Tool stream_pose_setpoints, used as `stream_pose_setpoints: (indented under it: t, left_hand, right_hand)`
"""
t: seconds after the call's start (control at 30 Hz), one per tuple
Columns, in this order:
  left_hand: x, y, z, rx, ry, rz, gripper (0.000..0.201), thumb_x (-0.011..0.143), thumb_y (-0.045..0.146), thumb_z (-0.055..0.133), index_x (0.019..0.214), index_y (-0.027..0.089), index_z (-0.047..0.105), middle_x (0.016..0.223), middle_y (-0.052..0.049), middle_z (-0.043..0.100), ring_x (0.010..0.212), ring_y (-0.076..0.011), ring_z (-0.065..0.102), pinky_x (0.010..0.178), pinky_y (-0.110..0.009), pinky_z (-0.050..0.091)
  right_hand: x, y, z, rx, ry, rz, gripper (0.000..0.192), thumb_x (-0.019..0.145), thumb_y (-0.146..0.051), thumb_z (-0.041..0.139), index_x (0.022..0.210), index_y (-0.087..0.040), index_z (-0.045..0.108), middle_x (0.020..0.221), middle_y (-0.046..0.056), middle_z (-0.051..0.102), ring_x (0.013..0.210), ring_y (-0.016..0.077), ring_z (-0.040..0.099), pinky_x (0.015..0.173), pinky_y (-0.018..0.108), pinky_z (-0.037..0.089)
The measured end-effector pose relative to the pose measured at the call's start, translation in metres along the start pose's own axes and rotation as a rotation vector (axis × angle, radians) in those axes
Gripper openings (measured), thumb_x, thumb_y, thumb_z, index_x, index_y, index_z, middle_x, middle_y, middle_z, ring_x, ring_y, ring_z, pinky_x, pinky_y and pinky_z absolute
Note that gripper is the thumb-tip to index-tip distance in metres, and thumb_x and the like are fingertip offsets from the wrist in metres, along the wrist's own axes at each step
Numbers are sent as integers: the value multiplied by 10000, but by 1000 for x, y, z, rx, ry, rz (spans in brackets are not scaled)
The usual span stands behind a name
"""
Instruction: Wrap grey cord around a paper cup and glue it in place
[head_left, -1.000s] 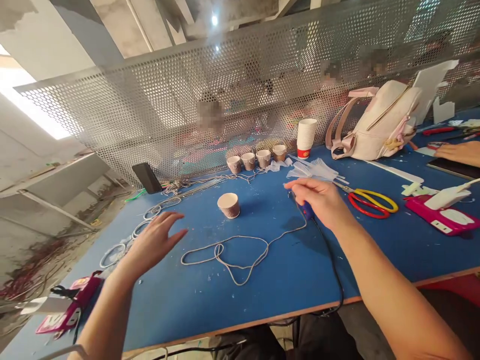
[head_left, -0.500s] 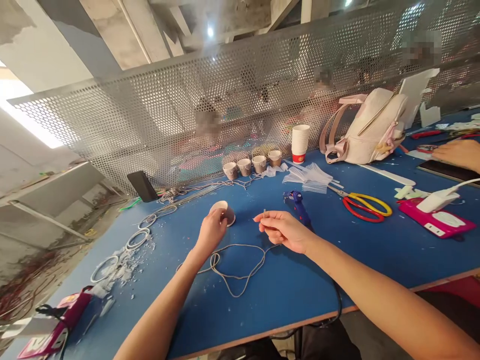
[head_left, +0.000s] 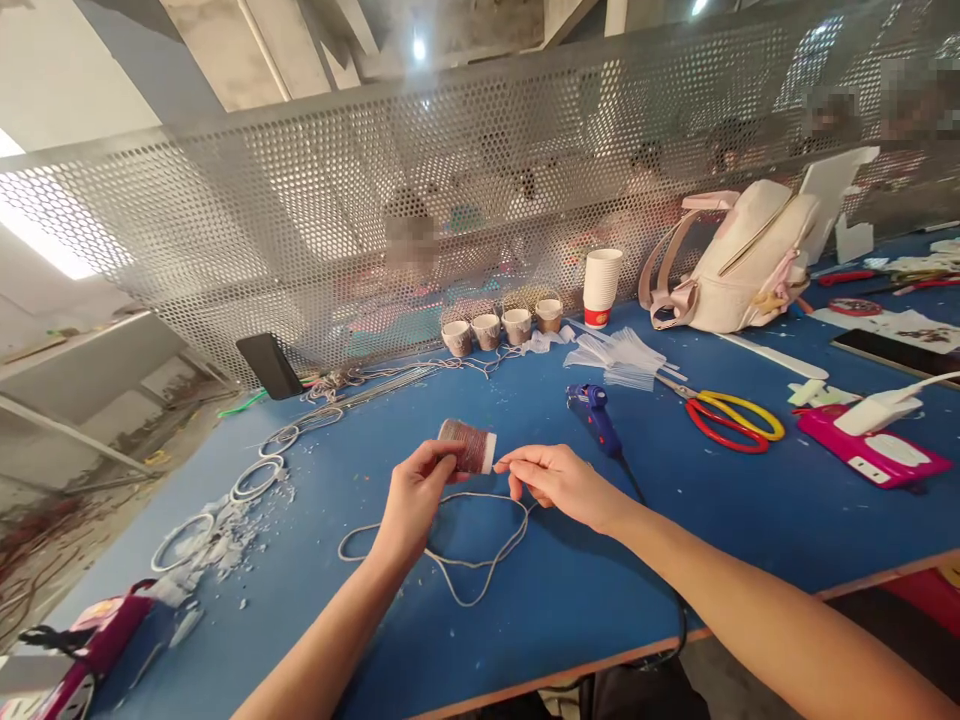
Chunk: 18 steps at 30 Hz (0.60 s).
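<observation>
Blue table (head_left: 750, 520) with a wooden front edge. Lying directly on it: a loose loop of cord (head_left: 457, 560), a blue glue gun (head_left: 595, 415), red-and-yellow scissors (head_left: 731, 415), wire rings (head_left: 255, 478), a stack of white cups (head_left: 601, 285), a pale backpack (head_left: 739, 260). Also four small cups (head_left: 501, 328) in a row, perhaps wrapped with cord, but too small to tell.

We count five small paper cups: one (head_left: 469, 446) held on its side and four (head_left: 501, 329) in a row by the mesh. We see one stack of white cups (head_left: 601, 286), one glue gun (head_left: 594, 412), one pair of scissors (head_left: 724, 411) and one backpack (head_left: 739, 258).
</observation>
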<state>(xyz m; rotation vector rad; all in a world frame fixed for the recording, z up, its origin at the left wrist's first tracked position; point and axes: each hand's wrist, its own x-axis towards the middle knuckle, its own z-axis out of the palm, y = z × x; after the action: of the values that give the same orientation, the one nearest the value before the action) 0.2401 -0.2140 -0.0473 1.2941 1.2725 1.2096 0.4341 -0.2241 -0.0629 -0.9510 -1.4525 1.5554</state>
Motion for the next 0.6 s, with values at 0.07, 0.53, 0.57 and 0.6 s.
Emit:
stream_pose_setpoints:
  t: [0.07, 0.53, 0.57, 0.6]
  left_hand:
    - [-5, 0, 3, 27, -19, -13, 151, 689, 299, 693, 777, 179, 718, 835, -14, 658, 780, -174, 655, 785, -301, 530]
    - [-10, -12, 12, 178, -121, 162, 72, 707, 303, 719, 721, 253, 770, 800, -21, 615, 826, -191, 590, 775, -279, 487]
    - [-10, -12, 12, 185, -121, 162, 75, 710, 302, 711, 709, 246, 760, 793, -19, 612, 813, -188, 583, 761, -274, 480]
    - [-10, -12, 11, 189, -119, 160, 79, 714, 301, 702, 698, 238, 747, 790, -16, 610, 800, -182, 577, 746, -267, 472]
  right_hand:
    - [0, 5, 2, -72, -9, -22, 321, 884, -444, 542, 881, -150, 672, 713, 8, 613, 489, 76, 336, 480, 245, 278]
    - [0, 8, 10, -317, 6, -101, 314, 917, -302, 469, 655, -176, 589, 604, -19, 542, 534, 109, 397, 541, 239, 318]
    - [1, 8, 11, -319, 6, -98, 303, 914, -290, 469, 662, -173, 591, 616, -16, 557, 540, 108, 407, 545, 237, 325]
    - [1, 8, 11, -321, 8, -94, 288, 911, -276, 470, 676, -170, 597, 627, -12, 573, 547, 109, 418, 549, 235, 333]
